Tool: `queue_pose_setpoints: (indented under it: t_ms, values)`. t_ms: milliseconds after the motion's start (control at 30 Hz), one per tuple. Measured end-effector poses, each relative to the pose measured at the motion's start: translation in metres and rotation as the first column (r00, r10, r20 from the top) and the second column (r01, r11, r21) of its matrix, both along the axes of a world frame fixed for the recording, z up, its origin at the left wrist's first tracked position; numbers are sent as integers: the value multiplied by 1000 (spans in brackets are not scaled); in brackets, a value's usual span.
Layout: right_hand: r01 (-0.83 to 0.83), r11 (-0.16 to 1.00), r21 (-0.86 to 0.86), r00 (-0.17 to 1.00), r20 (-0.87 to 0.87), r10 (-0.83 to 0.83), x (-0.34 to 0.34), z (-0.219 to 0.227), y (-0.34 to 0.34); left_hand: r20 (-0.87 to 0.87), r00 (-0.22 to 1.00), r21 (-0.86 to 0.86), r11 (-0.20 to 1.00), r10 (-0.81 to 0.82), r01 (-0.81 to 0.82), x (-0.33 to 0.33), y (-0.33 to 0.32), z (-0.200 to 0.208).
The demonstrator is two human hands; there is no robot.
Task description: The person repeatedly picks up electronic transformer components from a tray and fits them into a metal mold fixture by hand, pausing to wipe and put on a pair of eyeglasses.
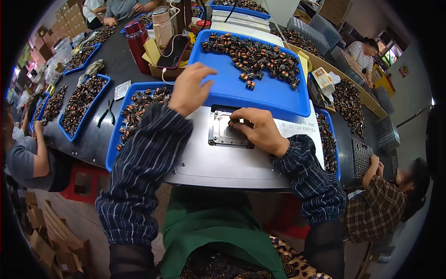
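My right hand (261,128) is closed in a pinch on a small copper-and-black coil (232,123), over a silvery metal plate (231,138) with screws at its corners. That plate sits in a cutout of a flat metal-topped machine (209,165); my fingers cover part of it. My left hand (191,89) hovers by the left edge of a blue tray (218,83), thumb and forefinger apart, with nothing visible in it. Heaped in the tray's far part are many wound coils (260,56) with black cores. Dark striped sleeves cover both my forearms.
More blue trays of coils flank the machine, one at left (111,149) and one at right (338,158). Green-handled pliers (107,114), a red flask (136,44) and a phone (174,52) lie or stand left of the tray. Several people work around the table.
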State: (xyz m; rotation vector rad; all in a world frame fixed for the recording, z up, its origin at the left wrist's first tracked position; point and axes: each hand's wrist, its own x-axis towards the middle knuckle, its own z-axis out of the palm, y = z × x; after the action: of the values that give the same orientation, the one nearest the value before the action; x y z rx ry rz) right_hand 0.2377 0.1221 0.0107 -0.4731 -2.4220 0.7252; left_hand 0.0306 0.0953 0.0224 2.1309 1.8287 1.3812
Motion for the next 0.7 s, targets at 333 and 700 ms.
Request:
queue_pose_setpoints:
  t_ms: [333,700]
  values:
    - [-95,990,103,995,43,91,-4,4,-3,-233,964,-219,973,-131,79,49,63,-8]
    - [-66,953,295,992,125,30,-11,2,-9,-51,998,-155,987,37,-45,46,51,-7]
